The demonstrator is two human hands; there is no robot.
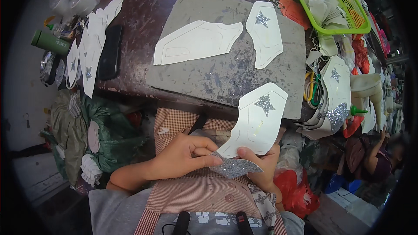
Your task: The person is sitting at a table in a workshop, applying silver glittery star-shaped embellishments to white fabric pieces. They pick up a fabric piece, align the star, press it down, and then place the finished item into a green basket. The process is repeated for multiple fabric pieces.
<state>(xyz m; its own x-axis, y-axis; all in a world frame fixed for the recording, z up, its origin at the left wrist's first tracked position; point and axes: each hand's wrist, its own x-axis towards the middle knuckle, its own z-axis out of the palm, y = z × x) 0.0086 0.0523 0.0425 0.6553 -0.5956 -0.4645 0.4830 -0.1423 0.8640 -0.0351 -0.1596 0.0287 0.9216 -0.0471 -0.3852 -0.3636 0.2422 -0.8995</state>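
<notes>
Above my lap I hold a white shoe-upper piece (257,126) with a silver glitter star and thin outlines. Along its lower edge lies a curved silver glitter piece (235,168); whether the two are joined I cannot tell. My left hand (189,156) pinches the glitter piece's left end, where it meets the white one. From the right, my right hand (267,165) grips the white piece, thumb on its face and fingers behind. On the grey work board (204,78) lie a plain white cut piece (198,41) and another star-marked white piece (264,35).
Stacked shoe pieces (333,91) and scissors (310,88) sit right of the board. A green basket (322,30) holds white pieces. At left are more white pieces (93,43), a black phone (110,52) and a green bottle (50,42). Another person (374,161) is far right.
</notes>
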